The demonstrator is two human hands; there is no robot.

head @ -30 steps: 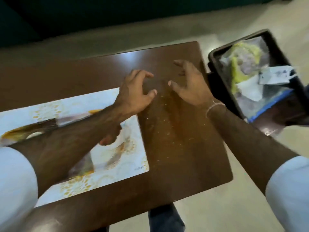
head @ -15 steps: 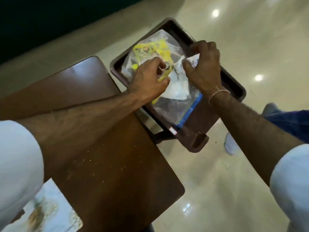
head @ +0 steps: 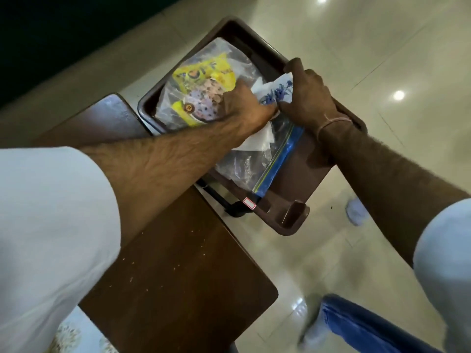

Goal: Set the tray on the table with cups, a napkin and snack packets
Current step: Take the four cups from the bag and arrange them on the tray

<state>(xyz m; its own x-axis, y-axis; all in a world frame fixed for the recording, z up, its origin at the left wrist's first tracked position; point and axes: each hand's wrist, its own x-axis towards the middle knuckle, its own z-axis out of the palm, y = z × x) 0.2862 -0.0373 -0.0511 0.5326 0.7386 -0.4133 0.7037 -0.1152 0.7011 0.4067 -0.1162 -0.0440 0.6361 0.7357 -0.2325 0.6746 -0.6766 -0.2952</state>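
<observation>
Two hands meet over the brown tray (head: 257, 38), which sits off the counter's (head: 178, 263) far right corner. The left hand (head: 243, 103) presses on the clear zip bag (head: 257, 171) of yellow snack packets (head: 204, 75); its fingers are hidden. The right hand (head: 309, 98) has its fingers closed on a white, blue-flowered napkin (head: 276, 91) near the tray's right edge.

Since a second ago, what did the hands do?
Both hands left the table and reached right into the tray. The left hand and right hand now pinch the blue-flowered napkin. The tray and clear snack bag stayed put.
</observation>
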